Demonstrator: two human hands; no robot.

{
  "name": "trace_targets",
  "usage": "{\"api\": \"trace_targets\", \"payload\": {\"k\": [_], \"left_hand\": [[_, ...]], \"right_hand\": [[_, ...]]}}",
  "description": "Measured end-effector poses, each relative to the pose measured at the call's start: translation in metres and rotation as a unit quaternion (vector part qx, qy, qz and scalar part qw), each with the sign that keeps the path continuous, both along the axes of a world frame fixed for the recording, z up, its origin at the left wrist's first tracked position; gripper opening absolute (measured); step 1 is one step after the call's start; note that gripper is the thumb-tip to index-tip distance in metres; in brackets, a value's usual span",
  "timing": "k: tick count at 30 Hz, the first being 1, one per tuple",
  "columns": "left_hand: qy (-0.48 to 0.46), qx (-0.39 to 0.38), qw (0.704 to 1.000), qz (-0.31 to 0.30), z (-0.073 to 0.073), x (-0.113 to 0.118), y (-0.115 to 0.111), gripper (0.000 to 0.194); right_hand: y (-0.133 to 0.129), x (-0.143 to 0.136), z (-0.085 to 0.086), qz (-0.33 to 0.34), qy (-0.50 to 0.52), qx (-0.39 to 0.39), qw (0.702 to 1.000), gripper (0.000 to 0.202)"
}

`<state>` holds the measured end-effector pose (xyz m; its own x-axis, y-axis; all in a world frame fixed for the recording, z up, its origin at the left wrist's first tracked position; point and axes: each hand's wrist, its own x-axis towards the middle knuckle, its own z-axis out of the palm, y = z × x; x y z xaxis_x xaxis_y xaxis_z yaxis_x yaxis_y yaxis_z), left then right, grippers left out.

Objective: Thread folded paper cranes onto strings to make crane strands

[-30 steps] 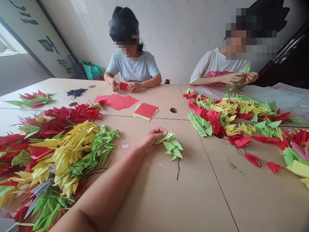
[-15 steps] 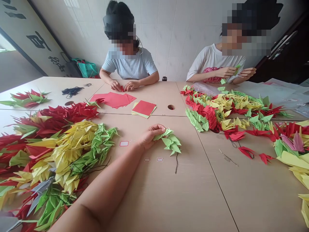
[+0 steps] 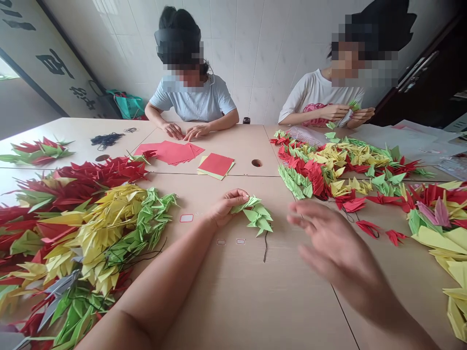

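My left hand [image 3: 231, 204] pinches the upper end of a short string of green folded paper cranes [image 3: 260, 216] over the middle of the table. A dark thread [image 3: 265, 248] hangs from the string's lower end. To the right, my right hand [image 3: 328, 240] is in the air, blurred by motion, its fingers apart and nothing visible in them. It covers part of the tabletop near some red paper cranes [image 3: 368, 227].
Heaped strings of red, yellow and green cranes [image 3: 109, 214] lie at left; more crane strings [image 3: 321, 165] lie at right. Red paper squares [image 3: 177, 151], a red-topped stack [image 3: 216, 164] and dark thread [image 3: 106, 140] lie farther back. Two people [image 3: 193, 102] sit opposite, hands working.
My right hand has come into view from the lower right, now covering the spot where a thin needle-like piece lay. My left hand keeps its hold on the green cranes.
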<state>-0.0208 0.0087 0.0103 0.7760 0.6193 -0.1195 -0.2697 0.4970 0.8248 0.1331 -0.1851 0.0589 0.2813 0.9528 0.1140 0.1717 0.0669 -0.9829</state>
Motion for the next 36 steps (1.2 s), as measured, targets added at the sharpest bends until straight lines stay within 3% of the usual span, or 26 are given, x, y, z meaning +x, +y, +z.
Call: {"api": "trace_targets", "payload": {"k": [2,4,8,13,19,22,26,32,36], "left_hand": [[0.000,0.003,1.000,-0.004,0.000,0.000,0.000,0.021],[-0.004,0.008,1.000,-0.006,0.000,-0.001,0.000,0.020],[-0.009,0.010,1.000,-0.010,-0.001,-0.002,0.000,0.019],[-0.012,0.003,1.000,-0.011,-0.001,-0.003,0.000,0.018],[-0.008,-0.011,1.000,-0.020,-0.002,-0.004,0.002,0.017],[-0.014,-0.015,0.999,-0.025,-0.002,-0.005,0.002,0.016],[-0.010,-0.008,0.999,-0.042,-0.002,-0.004,0.000,0.015],[-0.008,-0.013,0.999,-0.038,-0.002,-0.004,0.000,0.015],[-0.012,-0.013,0.999,-0.029,-0.003,-0.004,0.001,0.014]], "right_hand": [[0.036,0.002,0.000,0.006,-0.027,-0.005,1.000,0.059],[0.066,0.004,-0.014,0.028,-0.025,-0.064,0.997,0.070],[0.091,0.000,-0.046,0.064,0.012,-0.097,0.993,0.089],[0.081,-0.005,-0.046,0.084,-0.053,-0.089,0.991,0.087],[0.057,0.004,-0.040,0.056,-0.137,-0.111,0.983,0.087],[0.043,0.006,-0.038,0.062,-0.124,-0.124,0.983,0.081],[0.031,0.004,-0.033,0.072,-0.093,-0.136,0.984,0.059],[0.030,-0.003,-0.038,0.058,-0.155,-0.093,0.982,0.015],[0.025,-0.004,-0.040,0.055,-0.214,-0.081,0.972,0.009]]}}
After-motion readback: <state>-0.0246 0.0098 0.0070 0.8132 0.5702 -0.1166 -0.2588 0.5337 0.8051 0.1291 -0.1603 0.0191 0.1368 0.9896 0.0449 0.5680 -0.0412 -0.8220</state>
